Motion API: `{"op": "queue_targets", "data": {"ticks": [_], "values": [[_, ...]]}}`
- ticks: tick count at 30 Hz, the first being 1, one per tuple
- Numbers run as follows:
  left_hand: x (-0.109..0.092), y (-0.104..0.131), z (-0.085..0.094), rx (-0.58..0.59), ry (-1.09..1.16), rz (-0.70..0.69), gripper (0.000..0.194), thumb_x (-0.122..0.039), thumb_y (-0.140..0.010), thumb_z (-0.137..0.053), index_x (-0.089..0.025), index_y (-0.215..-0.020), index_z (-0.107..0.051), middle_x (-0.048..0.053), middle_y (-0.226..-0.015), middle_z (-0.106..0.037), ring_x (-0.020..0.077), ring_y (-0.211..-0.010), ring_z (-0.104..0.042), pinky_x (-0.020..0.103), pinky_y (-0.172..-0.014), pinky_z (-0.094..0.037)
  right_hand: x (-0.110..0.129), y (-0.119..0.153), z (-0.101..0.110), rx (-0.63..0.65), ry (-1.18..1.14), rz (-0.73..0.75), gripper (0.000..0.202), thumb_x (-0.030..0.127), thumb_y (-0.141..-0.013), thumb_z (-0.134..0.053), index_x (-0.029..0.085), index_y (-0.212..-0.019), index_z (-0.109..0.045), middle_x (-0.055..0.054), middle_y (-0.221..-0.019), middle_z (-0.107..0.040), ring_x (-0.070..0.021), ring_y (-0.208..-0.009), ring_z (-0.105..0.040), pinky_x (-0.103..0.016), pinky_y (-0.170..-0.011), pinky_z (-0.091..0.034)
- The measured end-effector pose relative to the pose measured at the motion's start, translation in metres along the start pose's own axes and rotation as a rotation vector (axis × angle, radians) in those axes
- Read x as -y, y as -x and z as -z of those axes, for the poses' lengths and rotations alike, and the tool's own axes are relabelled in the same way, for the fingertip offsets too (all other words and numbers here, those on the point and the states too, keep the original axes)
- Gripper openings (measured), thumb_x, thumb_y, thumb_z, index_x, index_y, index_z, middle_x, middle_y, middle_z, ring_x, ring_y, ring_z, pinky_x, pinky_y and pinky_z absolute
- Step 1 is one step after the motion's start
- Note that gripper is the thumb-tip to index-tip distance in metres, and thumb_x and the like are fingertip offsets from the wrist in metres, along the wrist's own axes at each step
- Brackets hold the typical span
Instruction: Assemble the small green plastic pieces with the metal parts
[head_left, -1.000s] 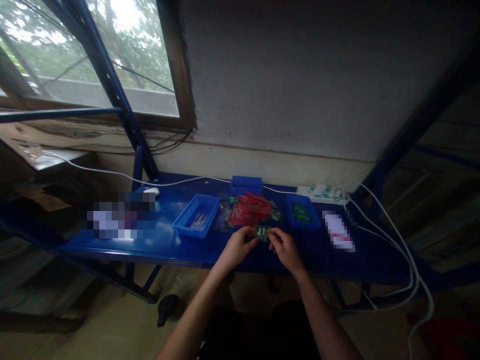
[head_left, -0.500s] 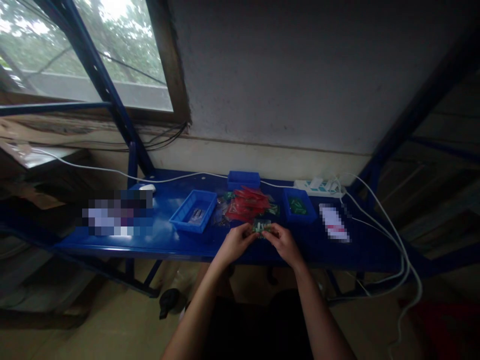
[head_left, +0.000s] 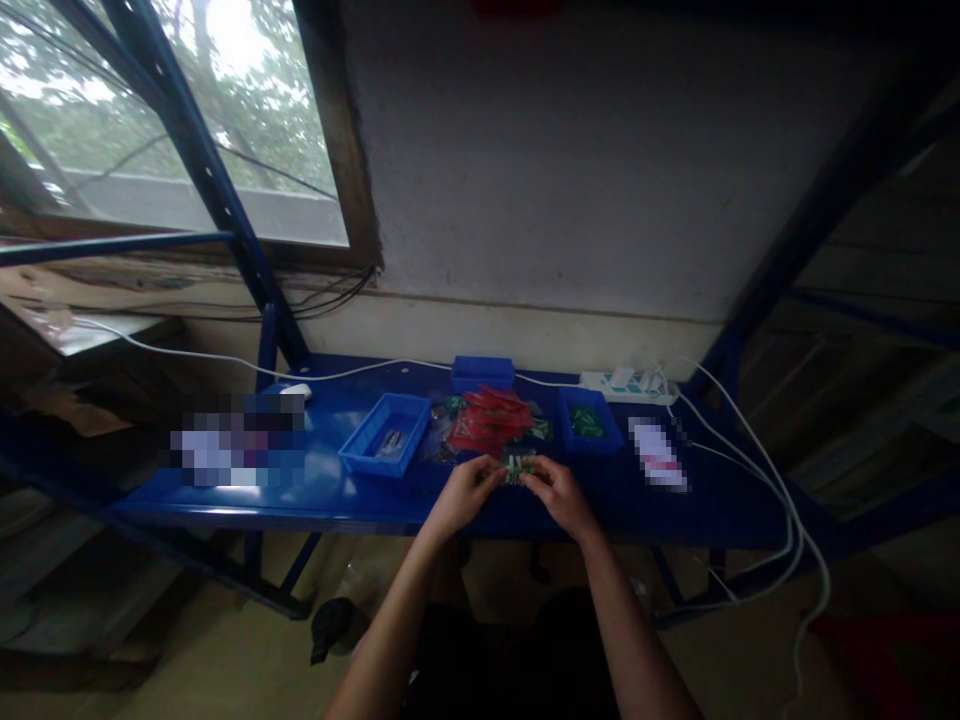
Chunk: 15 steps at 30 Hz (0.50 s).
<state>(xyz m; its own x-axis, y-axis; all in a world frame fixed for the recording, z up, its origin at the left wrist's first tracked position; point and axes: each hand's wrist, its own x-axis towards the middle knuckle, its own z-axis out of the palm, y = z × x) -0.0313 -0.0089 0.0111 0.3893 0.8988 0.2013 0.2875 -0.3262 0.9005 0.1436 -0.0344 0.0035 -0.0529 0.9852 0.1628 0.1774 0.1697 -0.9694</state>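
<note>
Between my two hands is a small clear packet with green and white contents, too small to make out exactly. My left hand pinches its left edge. The right edge is pinched by my right hand. Just beyond the packet lies a pile of red packets, with clear and green packets around it. A blue bin with a few clear pieces stands left of the pile. On the right, another blue bin holds green packets.
A third blue bin stands at the back of the blue table. A white power strip with plugs lies at the back right; white cables hang over the right side. A blurred white item lies at right.
The view has tilted slightly, so the table sits lower in it. Both hands still hold the packet, which now looks flatter or tipped between the fingers.
</note>
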Motion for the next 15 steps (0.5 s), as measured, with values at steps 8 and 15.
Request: {"op": "queue_targets", "data": {"ticks": [8, 15], "values": [[0.001, 0.0001, -0.0005, -0.018, -0.029, -0.003, 0.027, -0.037, -0.082, -0.051, -0.015, -0.068, -0.054, -0.002, -0.062, -0.053, 0.0114, -0.06, -0.045, 0.022, -0.057, -0.033, 0.0008, 0.0, -0.0001, -0.017, 0.05, 0.013, 0.017, 0.031, -0.076, -0.058, 0.018, -0.086, -0.063, -0.003, -0.083, -0.069, -0.0187, -0.078, -0.063, -0.029, -0.071, -0.048], [0.0031, -0.0003, -0.0006, -0.044, 0.031, 0.003, 0.024, -0.037, -0.081, -0.053, -0.014, -0.078, -0.058, -0.002, -0.063, -0.056, 0.0116, -0.059, -0.047, 0.022, -0.057, -0.035, -0.0006, -0.001, 0.0004, -0.129, 0.231, 0.112, 0.018, 0.034, -0.077, -0.058, 0.019, -0.084, -0.066, -0.002, -0.077, -0.064, -0.016, -0.069, -0.057, -0.026, -0.065, -0.045]]}}
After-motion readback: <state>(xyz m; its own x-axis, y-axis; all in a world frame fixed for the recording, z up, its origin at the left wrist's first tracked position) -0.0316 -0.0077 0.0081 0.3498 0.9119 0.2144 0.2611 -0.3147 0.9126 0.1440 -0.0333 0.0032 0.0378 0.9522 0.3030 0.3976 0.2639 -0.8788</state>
